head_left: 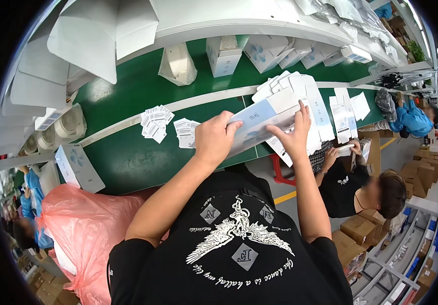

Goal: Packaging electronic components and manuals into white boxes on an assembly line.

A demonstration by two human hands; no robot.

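Note:
I hold a white and light-blue carton tilted above the bench, with a fan picture on its side. My left hand is closed on its left end, thumb over the top edge. My right hand spans the right end, thumb against the near side and fingers along the end's far edge. Flat, unfolded cartons lie fanned out just beyond my right hand. Left of my left hand are two small piles of printed labels, one nearer and one farther.
Along the back of the green bench stand several cartons and a bagged white item. Another carton stands at the left, above a pink plastic bag. At the right a co-worker handles a white item beside a red stool.

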